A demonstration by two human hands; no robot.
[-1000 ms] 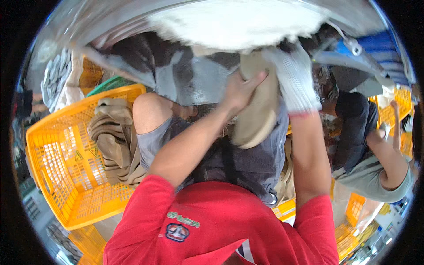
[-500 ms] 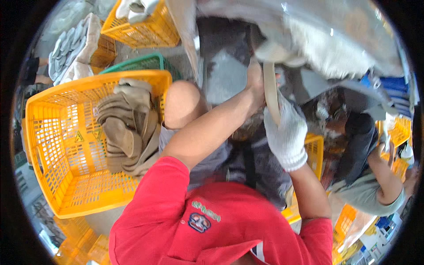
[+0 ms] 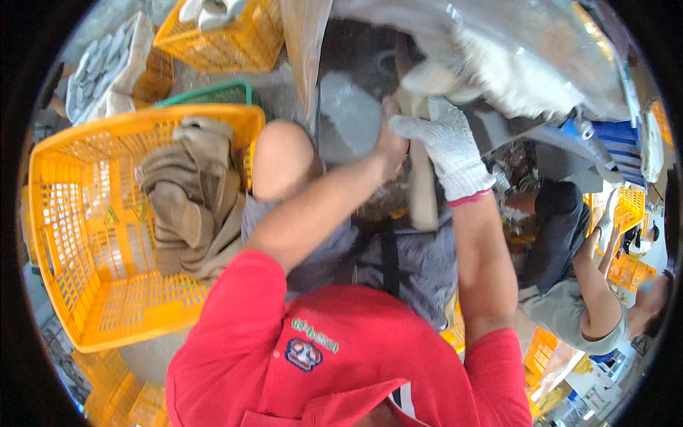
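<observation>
Beige sole [image 3: 423, 196] in the head view stands lengthwise between the two hands above the lap, its lower end hanging free. The bare left hand [image 3: 391, 139] is at its left edge, fingers bent; blur and overlap hide their tips, so how firmly they grip cannot be told. The gloved right hand [image 3: 447, 142] has hold of it, thumb laid across the front and the other fingers stretched upward, partly spread from the thumb.

A white fluffy pad [image 3: 526, 78] lies near the right fingers, up and to the right, under clear plastic sheeting [image 3: 398, 11]. Left of the left hand there is some room before a grey panel [image 3: 348, 114]; the bare knee [image 3: 283, 160] separates the hands from the yellow basket [image 3: 85, 242].

That basket holds brown soles [image 3: 185, 206] heaped at its right side. Behind it is a green basket [image 3: 210, 94]; farther up, a yellow crate [image 3: 235, 46] holds white shoes [image 3: 213, 13].
</observation>
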